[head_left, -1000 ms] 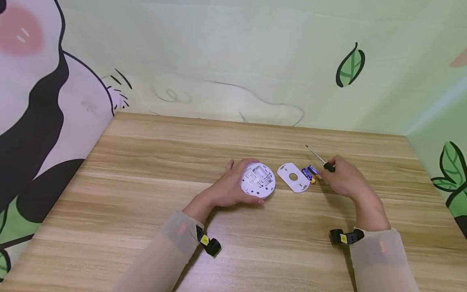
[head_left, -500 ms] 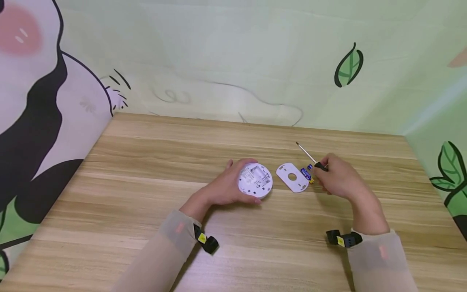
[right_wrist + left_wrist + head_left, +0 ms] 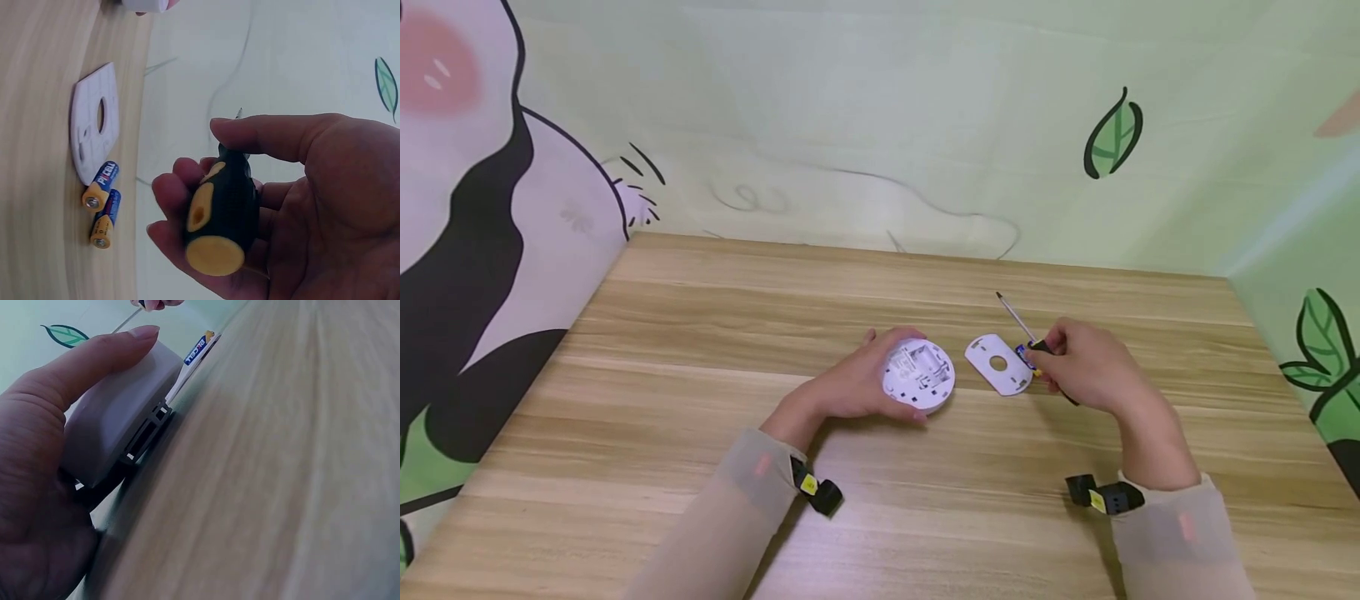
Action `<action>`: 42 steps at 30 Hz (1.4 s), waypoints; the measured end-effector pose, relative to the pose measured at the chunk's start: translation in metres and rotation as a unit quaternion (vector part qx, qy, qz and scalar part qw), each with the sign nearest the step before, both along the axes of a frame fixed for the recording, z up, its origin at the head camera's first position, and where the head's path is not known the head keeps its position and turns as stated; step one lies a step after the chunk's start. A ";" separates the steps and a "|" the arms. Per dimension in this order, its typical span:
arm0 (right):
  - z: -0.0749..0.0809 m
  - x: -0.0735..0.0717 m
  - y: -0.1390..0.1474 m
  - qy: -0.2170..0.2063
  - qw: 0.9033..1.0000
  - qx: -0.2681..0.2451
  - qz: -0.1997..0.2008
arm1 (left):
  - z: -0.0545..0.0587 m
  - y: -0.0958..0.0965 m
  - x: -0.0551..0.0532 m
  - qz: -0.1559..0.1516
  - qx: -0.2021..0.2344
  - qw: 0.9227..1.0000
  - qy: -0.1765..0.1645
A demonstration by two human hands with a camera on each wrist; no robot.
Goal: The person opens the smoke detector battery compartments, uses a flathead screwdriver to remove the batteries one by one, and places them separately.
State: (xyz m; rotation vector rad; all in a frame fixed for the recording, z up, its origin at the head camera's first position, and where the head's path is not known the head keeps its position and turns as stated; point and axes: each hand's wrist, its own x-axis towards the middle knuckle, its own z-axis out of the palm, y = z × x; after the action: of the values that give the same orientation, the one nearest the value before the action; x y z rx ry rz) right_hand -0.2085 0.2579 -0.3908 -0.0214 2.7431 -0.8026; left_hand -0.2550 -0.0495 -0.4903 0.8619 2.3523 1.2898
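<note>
My left hand (image 3: 850,387) grips the left side of a round white smoke detector (image 3: 912,383), thumb at its near edge. The detector's back faces up, showing an open battery bay. In the left wrist view its white casing (image 3: 119,406) sits close over the table. My right hand (image 3: 1097,367) holds a screwdriver with a black and yellow handle (image 3: 225,194), its shaft pointing away toward the wall. Beneath that hand lie two blue and yellow batteries (image 3: 100,187), partly hidden in the head view. Left of them rests a white mounting plate (image 3: 981,354) with a central hole.
The wooden table (image 3: 880,517) meets a pale green wall (image 3: 850,100) at its far edge. The wall carries panda and leaf drawings. Each wrist wears a black camera, the left camera (image 3: 826,496) standing off the sleeve.
My right hand has moved left with the screwdriver, coming over the batteries and covering more of them. My left hand keeps its grip on the smoke detector; the whole view has shifted slightly.
</note>
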 end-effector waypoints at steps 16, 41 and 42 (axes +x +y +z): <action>-0.001 0.002 0.013 0.029 0.999 0.030 -0.010 | -0.006 0.005 -0.001 -0.016 -0.004 1.000 0.001; -0.056 0.022 0.089 -0.026 0.997 0.068 -0.026 | -0.023 0.029 -0.005 0.004 0.002 1.000 -0.010; -0.059 0.022 0.092 -0.027 0.997 0.069 -0.027 | -0.023 0.030 -0.006 0.003 0.003 1.000 -0.008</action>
State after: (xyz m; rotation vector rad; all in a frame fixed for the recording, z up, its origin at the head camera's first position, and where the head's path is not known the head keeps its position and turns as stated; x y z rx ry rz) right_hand -0.1867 0.3496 -0.4500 0.1026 2.7510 -0.6176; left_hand -0.2606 -0.0191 -0.5133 0.8431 2.3407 1.3030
